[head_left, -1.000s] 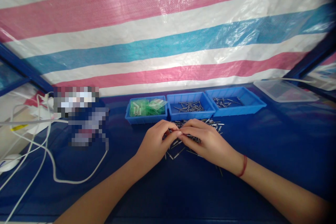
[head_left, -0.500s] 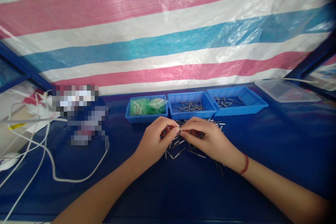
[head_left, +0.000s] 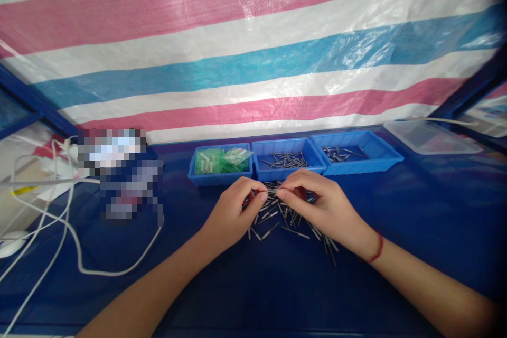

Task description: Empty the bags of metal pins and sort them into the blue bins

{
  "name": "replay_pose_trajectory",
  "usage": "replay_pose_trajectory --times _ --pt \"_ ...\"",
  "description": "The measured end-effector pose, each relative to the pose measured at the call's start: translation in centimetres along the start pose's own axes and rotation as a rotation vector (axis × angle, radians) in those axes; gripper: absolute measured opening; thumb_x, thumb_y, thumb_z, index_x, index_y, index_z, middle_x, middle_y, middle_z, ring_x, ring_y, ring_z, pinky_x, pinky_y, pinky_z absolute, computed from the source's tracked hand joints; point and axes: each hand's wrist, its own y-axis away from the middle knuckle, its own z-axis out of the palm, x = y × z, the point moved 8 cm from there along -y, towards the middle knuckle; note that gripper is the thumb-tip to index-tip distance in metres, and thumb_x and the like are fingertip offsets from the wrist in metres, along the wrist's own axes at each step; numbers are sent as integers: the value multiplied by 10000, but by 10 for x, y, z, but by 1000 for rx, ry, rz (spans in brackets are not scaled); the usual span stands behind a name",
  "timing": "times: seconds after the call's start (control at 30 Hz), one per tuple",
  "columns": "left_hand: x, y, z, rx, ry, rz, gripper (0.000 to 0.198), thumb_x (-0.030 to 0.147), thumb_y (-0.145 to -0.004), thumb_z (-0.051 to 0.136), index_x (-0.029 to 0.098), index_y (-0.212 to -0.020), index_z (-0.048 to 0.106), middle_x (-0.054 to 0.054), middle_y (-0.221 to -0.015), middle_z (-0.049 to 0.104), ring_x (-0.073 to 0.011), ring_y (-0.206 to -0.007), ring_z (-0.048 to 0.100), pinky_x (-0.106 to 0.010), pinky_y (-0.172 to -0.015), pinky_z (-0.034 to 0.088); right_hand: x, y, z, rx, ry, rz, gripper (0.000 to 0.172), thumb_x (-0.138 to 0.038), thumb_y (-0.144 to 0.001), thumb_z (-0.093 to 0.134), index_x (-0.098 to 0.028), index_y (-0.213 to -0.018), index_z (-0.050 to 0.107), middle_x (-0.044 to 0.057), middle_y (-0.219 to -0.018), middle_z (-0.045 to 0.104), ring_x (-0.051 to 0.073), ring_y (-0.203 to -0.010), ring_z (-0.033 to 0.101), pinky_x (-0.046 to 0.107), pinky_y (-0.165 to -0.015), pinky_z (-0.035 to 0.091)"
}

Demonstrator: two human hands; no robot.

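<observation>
Over a loose pile of slim metal blind rivets [head_left: 293,217] on the dark blue table, my two hands face each other, fingertips a small gap apart. My left hand [head_left: 240,208] is closed in a pinch of thumb and forefinger at the left side of the pile. My right hand [head_left: 317,198], closed in the same kind of pinch, hovers over the pile's right side. Silvery pieces show between the fingertips, but what each pinch holds is too small to tell from the rivets beneath. Behind the hands, a middle blue bin [head_left: 291,169] contains several more rivets.
A left blue bin [head_left: 198,177] has green packets with white pieces. A right blue bin [head_left: 376,161] holds some rivets. Beyond it lies a translucent lid [head_left: 431,137]. White cables [head_left: 114,273] and blurred-out items occupy the left. A striped sheet [head_left: 237,68] hangs behind.
My right hand has moved slightly right and up, so the fingertips that met are now apart. My left hand has drawn a little left. More of the rivet pile shows.
</observation>
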Motion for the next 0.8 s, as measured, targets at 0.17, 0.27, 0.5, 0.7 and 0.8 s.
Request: replay_pose_trajectory --times 0.17,0.27,0.5,0.7,0.8 --pt "7 2 4 -97 -259 88 236 351 -923 484 185 -1066 571 -56 -1010 618 -196 -940 554 -320 -809 402 15 -8 -29 107 141 42 187 -349 -870 566 -212 -753 616 27 -739 630 162 -671 569 297 -604 443" --pt "10 6 11 -223 -406 143 296 458 -878 537 203 -1015 601 -44 -1026 624 -220 -946 543 -341 -782 362 34 -13 -71 263 366 123 190 -372 -859 565 -213 -779 631 37 -763 645 176 -667 575 311 -605 423" --pt "7 14 24 -353 -565 204 280 448 -850 595 201 -979 610 -37 -990 615 -196 -909 538 -328 -761 311 83 -9 -128 340 818 183 176 -360 -834 558 -247 -709 608 49 -667 598 194 -569 502 336 -559 320" --pt "9 12 28 -343 -654 231 159 313 -920 517 191 -925 618 -32 -946 622 -171 -845 534 -332 -753 293 95 -6 -122 304 896 139 166 -369 -836 559 -263 -720 612 42 -672 603 197 -536 487 317 -510 292" --pt "10 12 29 -296 -713 264 176 276 -938 474 192 -893 621 -32 -914 626 -171 -817 529 -345 -743 284 80 -10 -114 319 863 91 142 -346 -842 554 -263 -754 629 50 -738 630 235 -642 555 345 -565 363"
